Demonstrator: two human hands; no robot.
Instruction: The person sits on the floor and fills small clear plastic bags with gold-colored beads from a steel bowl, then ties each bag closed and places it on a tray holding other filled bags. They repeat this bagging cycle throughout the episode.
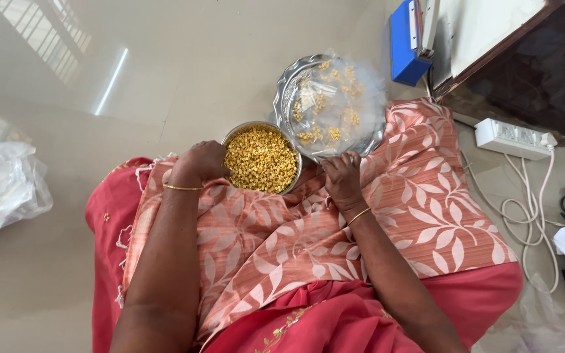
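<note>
A round steel bowl [233, 134] full of yellow split lentils [261, 159] rests on my lap. My left hand [201, 161] holds the bowl's left rim. Beside it to the right lies a steel plate [285, 85] with a few scattered lentils [315, 134] and a clear plastic sheet over it. My right hand [342, 178] rests at the plate's near edge, fingers curled; whether it grips the edge I cannot tell. Both wrists carry a thin gold bangle.
I sit on a glossy beige floor [184, 59], legs covered by pink leaf-patterned cloth [426, 202]. A crumpled plastic bag [1, 189] lies at the left. At the right are a blue box [403, 46], dark wooden furniture [531, 72], a white power strip [511, 138] and cables [524, 216].
</note>
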